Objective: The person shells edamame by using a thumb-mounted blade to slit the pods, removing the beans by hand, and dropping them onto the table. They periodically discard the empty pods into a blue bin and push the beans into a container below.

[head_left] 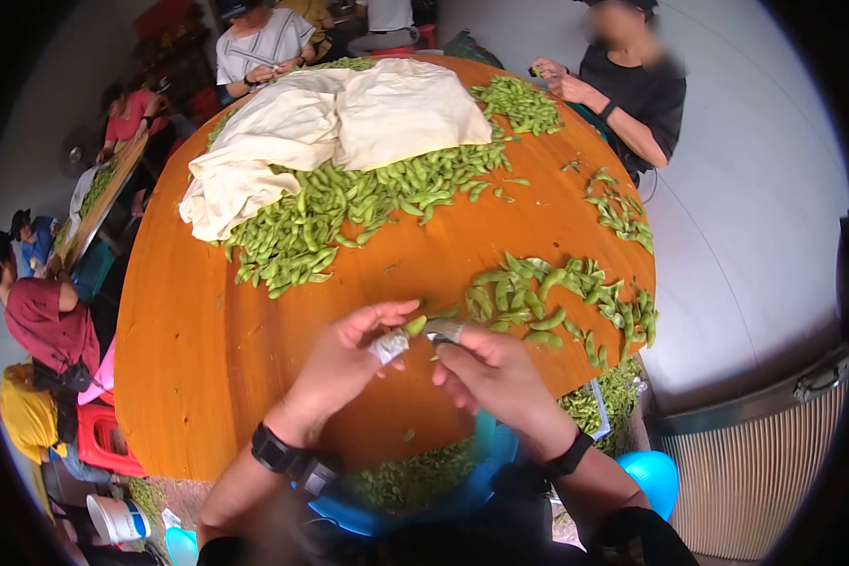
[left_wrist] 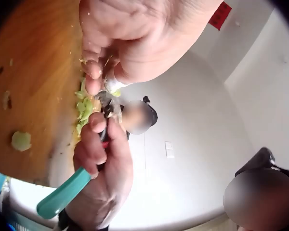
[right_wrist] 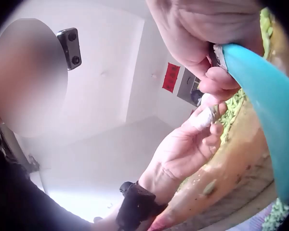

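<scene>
Over the near part of the table, my left hand [head_left: 344, 358] pinches a green pod [head_left: 414, 325] between fingers and thumb, and silvery tape [head_left: 388, 347] wraps the thumb. My right hand [head_left: 496, 370] curls round a tool whose teal handle [left_wrist: 65, 192] sticks out below the palm. The tool's dark end meets the left fingertips in the left wrist view, where fingers partly hide it. In the right wrist view the teal handle [right_wrist: 265, 91] looms large beside my right hand [right_wrist: 207, 33], with my left hand [right_wrist: 183, 149] below it.
Loose pods [head_left: 538, 292] lie just beyond the right hand. A large pod heap [head_left: 302, 226] sits farther back, partly under a cream cloth [head_left: 401, 108]. A blue basin [head_left: 491, 476] with green contents stands below the table edge. Several people sit around this and another table.
</scene>
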`<action>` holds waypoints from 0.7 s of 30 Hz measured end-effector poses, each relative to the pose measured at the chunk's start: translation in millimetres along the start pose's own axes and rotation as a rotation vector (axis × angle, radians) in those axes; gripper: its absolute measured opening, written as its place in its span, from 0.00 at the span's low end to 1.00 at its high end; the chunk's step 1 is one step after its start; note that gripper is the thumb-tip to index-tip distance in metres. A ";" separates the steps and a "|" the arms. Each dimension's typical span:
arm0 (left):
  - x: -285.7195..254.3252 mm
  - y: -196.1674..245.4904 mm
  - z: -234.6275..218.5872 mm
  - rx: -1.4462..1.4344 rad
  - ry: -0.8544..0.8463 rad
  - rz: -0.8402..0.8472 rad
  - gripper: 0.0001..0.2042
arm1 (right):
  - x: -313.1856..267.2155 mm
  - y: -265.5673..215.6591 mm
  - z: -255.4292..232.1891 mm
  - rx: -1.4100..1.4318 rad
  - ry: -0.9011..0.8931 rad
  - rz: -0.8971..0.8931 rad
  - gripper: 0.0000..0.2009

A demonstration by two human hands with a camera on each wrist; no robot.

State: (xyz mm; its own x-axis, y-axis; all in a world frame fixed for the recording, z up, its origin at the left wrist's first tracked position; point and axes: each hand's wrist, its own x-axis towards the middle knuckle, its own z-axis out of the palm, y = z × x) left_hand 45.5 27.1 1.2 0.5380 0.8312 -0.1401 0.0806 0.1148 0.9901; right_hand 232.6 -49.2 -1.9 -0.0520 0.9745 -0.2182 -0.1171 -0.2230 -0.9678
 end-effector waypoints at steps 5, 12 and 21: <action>-0.7 -23.0 5.4 0.075 -0.034 0.123 0.18 | -2.6 0.9 5.0 0.111 0.031 -0.017 0.07; -5.9 -19.2 8.8 0.720 0.000 0.563 0.24 | -4.0 9.1 7.4 0.055 0.005 -0.014 0.08; -8.7 -27.5 7.1 0.697 0.031 0.515 0.24 | -1.7 19.2 22.7 0.108 0.066 -0.061 0.06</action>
State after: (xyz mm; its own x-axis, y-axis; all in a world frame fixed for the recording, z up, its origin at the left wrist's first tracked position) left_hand 44.6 12.9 -24.8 0.6264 0.7036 0.3355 0.3345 -0.6315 0.6995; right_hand 207.9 -55.7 -17.3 0.0236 0.9851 -0.1705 -0.2242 -0.1610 -0.9611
